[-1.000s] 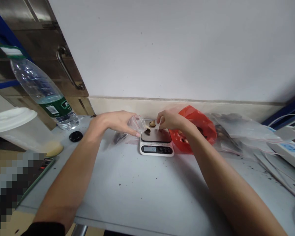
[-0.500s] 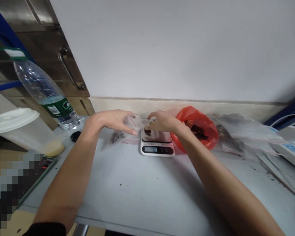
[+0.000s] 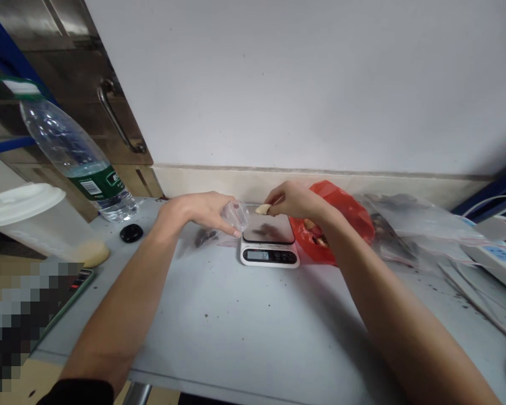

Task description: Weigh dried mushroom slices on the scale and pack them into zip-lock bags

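Note:
My left hand [image 3: 211,212] grips the mouth of a clear zip bag [image 3: 235,215], its opening turned toward the scale. Dark pieces [image 3: 204,237] lie in the bag's lower part on the table. Over the plate of a white kitchen scale [image 3: 270,256], my right hand [image 3: 290,201] is closed in a pinch on a small pale slice [image 3: 262,209]. A dark shadow or reflection shows on the plate below the slice. The display seems to read 32. Right of the scale, an open red plastic bag [image 3: 341,216] holds brown and pale pieces, partly hidden by my right forearm.
A water bottle [image 3: 93,174] and a white-lidded container [image 3: 29,219] stand at the left, near a black round lid [image 3: 131,233] and a phone [image 3: 73,298]. Flat clear bags [image 3: 417,225], a power strip [image 3: 504,256] and cables occupy the right. The wall closes the back.
My right hand has risen off the plate and moved slightly right, with the slice now showing pale side out in its fingers. My left hand and the zip bag have shifted slightly right.

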A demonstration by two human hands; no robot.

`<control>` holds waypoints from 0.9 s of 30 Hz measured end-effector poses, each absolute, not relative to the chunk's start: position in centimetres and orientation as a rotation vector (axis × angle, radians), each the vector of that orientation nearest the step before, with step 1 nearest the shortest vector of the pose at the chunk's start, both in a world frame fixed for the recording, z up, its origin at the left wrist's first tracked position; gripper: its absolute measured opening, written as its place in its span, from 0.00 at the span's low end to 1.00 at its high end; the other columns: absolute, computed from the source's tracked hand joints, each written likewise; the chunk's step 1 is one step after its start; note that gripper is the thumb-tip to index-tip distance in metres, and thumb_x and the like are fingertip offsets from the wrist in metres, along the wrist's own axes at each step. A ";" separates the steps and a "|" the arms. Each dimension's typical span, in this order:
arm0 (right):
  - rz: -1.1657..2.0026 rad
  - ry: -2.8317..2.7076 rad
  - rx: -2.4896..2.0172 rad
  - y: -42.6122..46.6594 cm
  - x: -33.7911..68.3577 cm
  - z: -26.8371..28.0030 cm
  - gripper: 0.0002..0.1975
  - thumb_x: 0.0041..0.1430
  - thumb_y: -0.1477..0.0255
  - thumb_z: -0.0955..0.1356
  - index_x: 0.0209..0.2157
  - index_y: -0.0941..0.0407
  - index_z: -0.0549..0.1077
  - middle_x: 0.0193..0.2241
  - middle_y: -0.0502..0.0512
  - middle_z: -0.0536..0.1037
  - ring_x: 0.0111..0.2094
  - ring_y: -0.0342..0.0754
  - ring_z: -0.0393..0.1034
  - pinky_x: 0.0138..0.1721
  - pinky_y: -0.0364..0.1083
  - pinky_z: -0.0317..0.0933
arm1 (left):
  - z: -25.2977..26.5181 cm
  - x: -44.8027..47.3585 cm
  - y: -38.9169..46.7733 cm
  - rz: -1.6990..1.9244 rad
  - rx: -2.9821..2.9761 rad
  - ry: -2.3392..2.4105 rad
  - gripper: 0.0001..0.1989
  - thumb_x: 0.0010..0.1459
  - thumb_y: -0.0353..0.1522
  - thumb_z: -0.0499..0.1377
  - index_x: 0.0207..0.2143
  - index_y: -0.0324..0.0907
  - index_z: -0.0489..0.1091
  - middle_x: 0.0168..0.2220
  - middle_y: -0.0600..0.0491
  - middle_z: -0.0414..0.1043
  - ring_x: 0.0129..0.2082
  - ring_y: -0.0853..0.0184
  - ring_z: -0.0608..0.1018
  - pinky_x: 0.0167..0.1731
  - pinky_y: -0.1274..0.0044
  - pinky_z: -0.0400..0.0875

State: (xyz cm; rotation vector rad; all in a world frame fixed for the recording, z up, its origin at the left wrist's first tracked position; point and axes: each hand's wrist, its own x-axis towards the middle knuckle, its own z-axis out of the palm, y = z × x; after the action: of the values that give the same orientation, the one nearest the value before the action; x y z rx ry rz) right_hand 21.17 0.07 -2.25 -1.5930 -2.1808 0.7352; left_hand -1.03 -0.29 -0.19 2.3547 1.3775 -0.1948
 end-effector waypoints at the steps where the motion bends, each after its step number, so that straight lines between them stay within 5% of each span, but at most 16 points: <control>1: 0.743 -2.141 -1.534 -0.2 21.1 -2.0 0.04 0.51 0.78 0.72 0.27 0.56 0.80 0.29 0.53 0.83 0.35 0.49 0.76 0.36 0.44 0.65 | -0.3 -0.9 -0.2 -0.187 2.369 1.351 0.37 0.47 0.53 0.64 0.57 0.46 0.69 0.53 0.47 0.78 0.49 0.53 0.78 0.44 0.71 0.71; 7: 0.894 -2.024 -1.042 -1.5 20.2 -0.5 0.07 0.52 0.74 0.73 0.35 0.57 0.80 0.37 0.58 0.84 0.41 0.52 0.78 0.44 0.49 0.71 | 0.0 -0.7 -0.4 -0.042 2.403 1.286 0.47 0.48 0.57 0.62 0.65 0.44 0.60 0.57 0.43 0.74 0.52 0.53 0.76 0.48 0.71 0.69; 11: 0.665 -2.155 -0.931 -1.4 21.2 -0.4 0.12 0.53 0.78 0.69 0.39 0.54 0.81 0.47 0.59 0.81 0.48 0.53 0.76 0.50 0.54 0.69 | 0.9 -1.1 -1.0 0.152 2.392 1.209 0.47 0.50 0.54 0.63 0.68 0.46 0.55 0.62 0.44 0.69 0.57 0.53 0.73 0.53 0.69 0.66; 14: 0.559 -2.264 -0.833 -1.4 22.3 -0.2 0.06 0.53 0.74 0.70 0.34 0.54 0.80 0.53 0.60 0.78 0.53 0.56 0.72 0.52 0.56 0.66 | 1.5 -1.5 -1.2 0.326 2.373 1.083 0.43 0.53 0.51 0.63 0.67 0.48 0.56 0.63 0.46 0.68 0.59 0.54 0.73 0.55 0.68 0.67; 20: 0.870 -2.083 -0.782 -2.3 22.8 1.0 0.16 0.50 0.58 0.76 0.27 0.56 0.73 0.33 0.57 0.80 0.35 0.50 0.74 0.37 0.49 0.70 | 1.7 -1.5 -0.9 0.690 2.234 0.965 0.24 0.58 0.47 0.63 0.50 0.42 0.76 0.46 0.46 0.81 0.46 0.58 0.81 0.46 0.68 0.76; 27: 0.848 -1.977 -0.952 -2.6 23.8 1.6 0.18 0.43 0.60 0.78 0.25 0.54 0.69 0.23 0.48 0.72 0.26 0.43 0.67 0.27 0.44 0.64 | 1.9 -1.0 -1.1 0.791 2.246 0.994 0.16 0.60 0.44 0.64 0.41 0.40 0.80 0.38 0.47 0.83 0.37 0.63 0.84 0.39 0.73 0.80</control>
State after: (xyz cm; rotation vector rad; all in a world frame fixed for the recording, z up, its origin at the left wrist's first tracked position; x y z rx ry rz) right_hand 23.80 -2.57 1.65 -0.9519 -1.9773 0.8484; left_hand -0.95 -1.10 1.90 2.2458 0.9939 0.7905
